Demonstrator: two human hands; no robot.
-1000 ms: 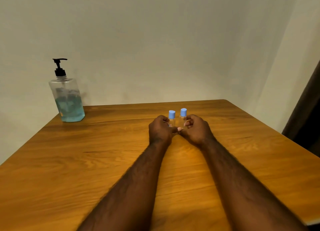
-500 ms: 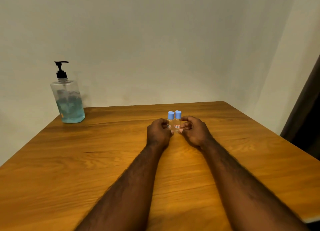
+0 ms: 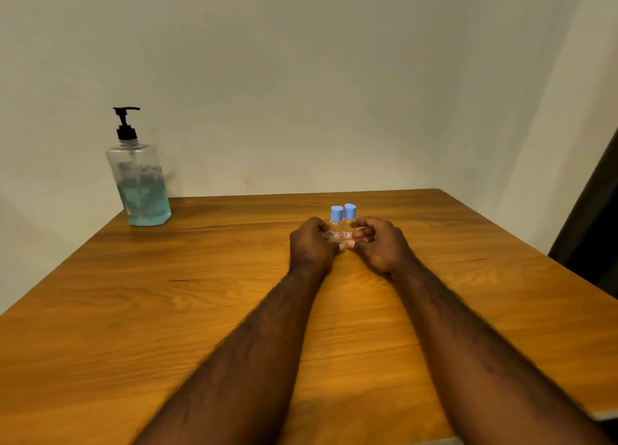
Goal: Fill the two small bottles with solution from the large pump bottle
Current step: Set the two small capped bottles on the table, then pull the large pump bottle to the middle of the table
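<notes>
Left hand [image 3: 311, 248], right hand [image 3: 382, 244] nearer; small bottles [image 3: 335, 224] now side by side.

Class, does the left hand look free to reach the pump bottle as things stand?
Probably not yet: the left hand grips a small bottle, though nothing stands between it and the pump bottle.

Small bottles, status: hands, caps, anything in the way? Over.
Left hand grips left small bottle, right hand grips right small bottle. Both blue caps on. Pump bottle apart at table's far left; nothing between.
</notes>
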